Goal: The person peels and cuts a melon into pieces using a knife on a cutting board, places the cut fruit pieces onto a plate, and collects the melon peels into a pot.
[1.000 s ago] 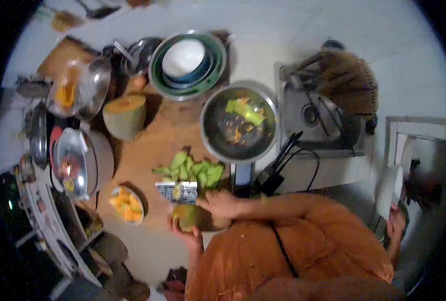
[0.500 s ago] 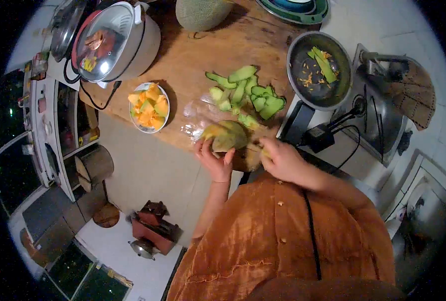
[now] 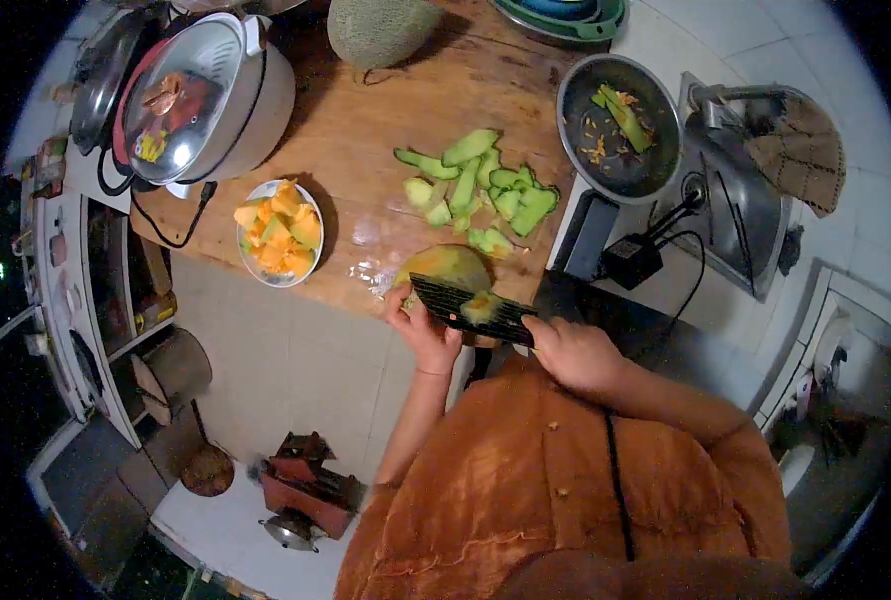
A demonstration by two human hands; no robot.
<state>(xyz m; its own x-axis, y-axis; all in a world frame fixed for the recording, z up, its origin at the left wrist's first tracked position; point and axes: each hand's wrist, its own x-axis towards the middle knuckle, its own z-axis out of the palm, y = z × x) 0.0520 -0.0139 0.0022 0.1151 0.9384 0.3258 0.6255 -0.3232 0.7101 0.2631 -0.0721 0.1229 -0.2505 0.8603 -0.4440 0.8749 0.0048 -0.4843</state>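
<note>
A partly peeled melon piece [image 3: 447, 264] rests at the front edge of the wooden table [image 3: 365, 120]. My left hand [image 3: 427, 332] is wrapped round its left end. My right hand [image 3: 577, 352] grips the handle of a wide dark knife [image 3: 465, 308], whose blade lies across the near side of the melon piece and hides part of it. A greenish scrap clings to the blade. Just beyond the melon lie several green peel strips [image 3: 467, 182]. To the left stands a bowl of orange melon chunks [image 3: 280, 234].
At the upper left is a white pot with a glass lid [image 3: 250, 110], and a cable beside it. A netted melon [image 3: 380, 30] sits at the back. On the right are a pan with peel [image 3: 620, 180], a black plug adapter [image 3: 633, 262] and a sink [image 3: 755, 210].
The knife blade, barely discernible half a second ago, now shows broad side up across the melon. My right hand has moved slightly. The camera view has shifted a little.
</note>
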